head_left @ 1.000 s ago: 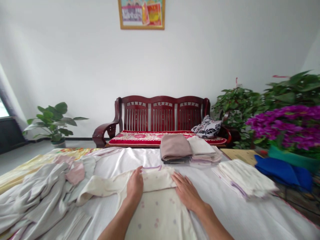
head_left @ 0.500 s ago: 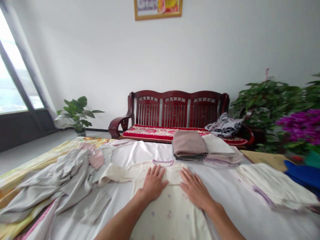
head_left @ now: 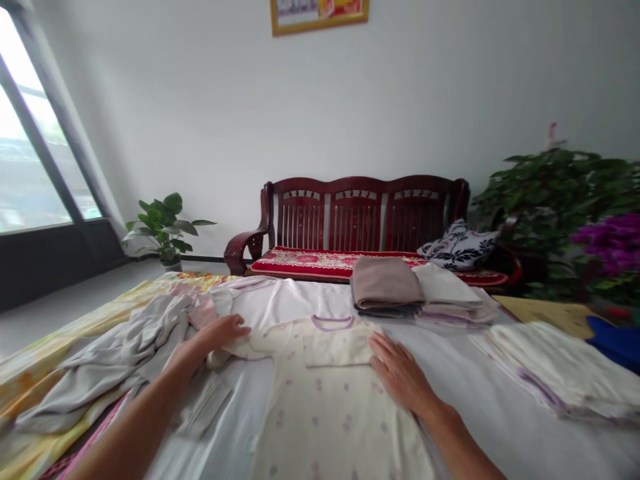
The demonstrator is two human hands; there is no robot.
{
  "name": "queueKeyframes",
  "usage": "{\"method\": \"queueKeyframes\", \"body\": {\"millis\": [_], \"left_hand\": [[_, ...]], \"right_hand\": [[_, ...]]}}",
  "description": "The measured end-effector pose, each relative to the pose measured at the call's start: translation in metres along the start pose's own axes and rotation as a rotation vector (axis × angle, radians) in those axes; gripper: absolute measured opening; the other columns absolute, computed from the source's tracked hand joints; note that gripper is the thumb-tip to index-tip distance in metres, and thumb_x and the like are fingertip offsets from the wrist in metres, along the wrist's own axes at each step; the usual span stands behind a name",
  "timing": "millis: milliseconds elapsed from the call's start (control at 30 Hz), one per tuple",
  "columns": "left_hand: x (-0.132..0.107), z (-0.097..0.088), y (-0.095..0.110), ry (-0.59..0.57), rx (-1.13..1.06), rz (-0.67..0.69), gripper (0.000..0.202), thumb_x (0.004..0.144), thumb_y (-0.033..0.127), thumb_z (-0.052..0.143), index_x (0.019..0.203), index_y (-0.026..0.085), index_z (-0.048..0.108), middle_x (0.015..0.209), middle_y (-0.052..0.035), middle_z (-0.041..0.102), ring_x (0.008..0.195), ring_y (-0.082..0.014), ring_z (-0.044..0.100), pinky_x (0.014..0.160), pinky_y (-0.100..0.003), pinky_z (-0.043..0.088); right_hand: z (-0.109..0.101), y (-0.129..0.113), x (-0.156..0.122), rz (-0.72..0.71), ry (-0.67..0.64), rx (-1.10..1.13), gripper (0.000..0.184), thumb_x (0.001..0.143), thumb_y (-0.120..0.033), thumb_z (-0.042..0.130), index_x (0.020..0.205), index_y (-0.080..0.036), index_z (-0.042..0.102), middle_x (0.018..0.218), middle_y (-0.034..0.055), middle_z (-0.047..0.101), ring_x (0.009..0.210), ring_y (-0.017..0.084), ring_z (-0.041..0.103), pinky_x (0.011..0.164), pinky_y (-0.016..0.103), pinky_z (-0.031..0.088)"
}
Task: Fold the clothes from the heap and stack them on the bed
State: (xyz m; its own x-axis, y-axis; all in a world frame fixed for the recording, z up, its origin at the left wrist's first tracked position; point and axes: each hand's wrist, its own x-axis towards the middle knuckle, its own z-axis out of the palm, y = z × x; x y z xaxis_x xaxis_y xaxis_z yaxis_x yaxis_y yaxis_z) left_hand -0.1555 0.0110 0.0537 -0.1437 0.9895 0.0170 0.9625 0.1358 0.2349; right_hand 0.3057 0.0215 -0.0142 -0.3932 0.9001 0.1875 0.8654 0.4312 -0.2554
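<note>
A cream shirt [head_left: 320,407] with small printed motifs and a purple-trimmed neckline lies spread out in front of me. Its right-hand sleeve [head_left: 337,350] is folded across the chest, while the left-hand sleeve [head_left: 257,345] stretches out sideways. My right hand [head_left: 397,370] rests flat on the shirt's right edge by the folded sleeve, fingers extended. Over the outstretched sleeve, near its cuff, is my left hand [head_left: 223,333]; its fingers point right, loosely bent and partly apart. Whether they touch the fabric is hard to see.
Rumpled grey clothes [head_left: 120,347] lie at the left on a yellow patterned cloth [head_left: 30,373]. Folded stacks stand at the back, one topped by a brown garment [head_left: 387,283], and folded cream clothes [head_left: 565,370] lie right. Beyond is a red wooden bench [head_left: 355,213].
My left hand has left the shirt's chest and moved left to the outstretched sleeve. My right hand stays at the shirt's right edge. The view has shifted slightly.
</note>
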Motion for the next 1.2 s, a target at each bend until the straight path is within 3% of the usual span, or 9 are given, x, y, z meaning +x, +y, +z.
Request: {"method": "queueKeyframes", "body": {"millis": [233, 400, 500, 700, 767, 900, 1033, 1133, 1200], "left_hand": [[0.001, -0.013, -0.022, -0.196, -0.077, 0.118, 0.035, 0.072, 0.037, 0.057, 0.096, 0.017, 0.071, 0.088, -0.0051, 0.074, 0.083, -0.0240, 0.067, 0.069, -0.027, 0.047], [0.005, -0.029, -0.009, -0.038, -0.043, 0.195, 0.032, 0.068, 0.029, 0.058, 0.096, 0.019, 0.070, 0.077, -0.0025, 0.067, 0.074, -0.0222, 0.062, 0.068, -0.029, 0.045], [0.005, -0.035, 0.028, -0.037, -0.229, 0.220, 0.029, 0.070, 0.031, 0.061, 0.095, 0.019, 0.070, 0.076, -0.0015, 0.066, 0.072, -0.0211, 0.063, 0.066, -0.028, 0.046], [-0.012, -0.022, 0.136, -0.467, -0.988, 0.041, 0.061, 0.075, 0.038, 0.072, 0.131, 0.020, 0.057, 0.092, -0.0052, 0.073, 0.070, -0.0192, 0.069, 0.063, -0.029, 0.054], [-0.017, -0.010, 0.157, -0.504, -1.158, -0.024, 0.066, 0.072, 0.033, 0.076, 0.133, 0.020, 0.054, 0.103, -0.0089, 0.072, 0.076, -0.0209, 0.072, 0.069, -0.033, 0.057], [-0.019, 0.023, 0.152, -0.156, -1.269, -0.018, 0.037, 0.070, 0.026, 0.071, 0.106, 0.015, 0.065, 0.101, -0.0096, 0.072, 0.080, -0.0191, 0.071, 0.071, -0.030, 0.056], [-0.017, 0.057, 0.120, 0.200, -1.032, 0.071, 0.019, 0.072, 0.024, 0.056, 0.085, 0.016, 0.069, 0.084, -0.0049, 0.073, 0.081, -0.0195, 0.069, 0.076, -0.032, 0.055], [-0.022, 0.073, 0.109, 0.252, -0.772, 0.179, 0.027, 0.080, 0.025, 0.049, 0.093, 0.018, 0.072, 0.094, -0.0053, 0.076, 0.092, -0.0223, 0.069, 0.090, -0.037, 0.053], [-0.028, 0.078, 0.110, 0.221, -0.623, 0.263, 0.033, 0.086, 0.028, 0.045, 0.103, 0.020, 0.072, 0.107, -0.0059, 0.076, 0.102, -0.0235, 0.068, 0.098, -0.039, 0.051]], "right_hand": [[0.002, 0.002, 0.001, -0.002, 0.016, 0.000, 0.056, 0.097, -0.041, 0.035, 0.147, -0.018, 0.049, 0.156, 0.0100, 0.043, 0.146, 0.024, 0.035, 0.120, 0.048, 0.025], [-0.001, -0.001, 0.000, 0.013, 0.021, 0.018, 0.054, 0.095, -0.039, 0.040, 0.145, -0.021, 0.051, 0.155, 0.0096, 0.044, 0.146, 0.024, 0.035, 0.120, 0.048, 0.025], [-0.002, -0.003, -0.001, 0.006, 0.031, 0.030, 0.053, 0.095, -0.039, 0.041, 0.144, -0.020, 0.052, 0.155, 0.0100, 0.045, 0.145, 0.024, 0.036, 0.120, 0.048, 0.025], [0.000, -0.001, -0.002, -0.023, 0.063, 0.034, 0.052, 0.096, -0.039, 0.041, 0.143, -0.018, 0.053, 0.153, 0.0125, 0.047, 0.144, 0.026, 0.037, 0.119, 0.050, 0.026], [0.000, -0.001, -0.003, -0.041, 0.111, 0.044, 0.049, 0.095, -0.037, 0.044, 0.138, -0.017, 0.058, 0.150, 0.0133, 0.051, 0.142, 0.027, 0.041, 0.117, 0.049, 0.029], [-0.008, -0.007, -0.006, -0.076, 0.184, 0.071, 0.040, 0.085, -0.022, 0.054, 0.123, -0.019, 0.068, 0.134, 0.0097, 0.064, 0.129, 0.025, 0.051, 0.111, 0.040, 0.035], [-0.017, -0.024, -0.005, -0.006, 0.161, 0.085, 0.028, 0.091, -0.027, 0.050, 0.107, -0.024, 0.072, 0.113, 0.0050, 0.071, 0.107, 0.022, 0.058, 0.095, 0.035, 0.042], [-0.017, -0.039, -0.002, 0.100, 0.184, 0.008, 0.026, 0.093, -0.042, 0.052, 0.093, -0.025, 0.071, 0.104, 0.0061, 0.070, 0.100, 0.024, 0.057, 0.089, 0.036, 0.041], [-0.015, -0.047, 0.000, 0.131, 0.190, -0.038, 0.018, 0.086, -0.040, 0.062, 0.088, -0.024, 0.069, 0.101, 0.0062, 0.069, 0.100, 0.025, 0.055, 0.087, 0.036, 0.040]]}}
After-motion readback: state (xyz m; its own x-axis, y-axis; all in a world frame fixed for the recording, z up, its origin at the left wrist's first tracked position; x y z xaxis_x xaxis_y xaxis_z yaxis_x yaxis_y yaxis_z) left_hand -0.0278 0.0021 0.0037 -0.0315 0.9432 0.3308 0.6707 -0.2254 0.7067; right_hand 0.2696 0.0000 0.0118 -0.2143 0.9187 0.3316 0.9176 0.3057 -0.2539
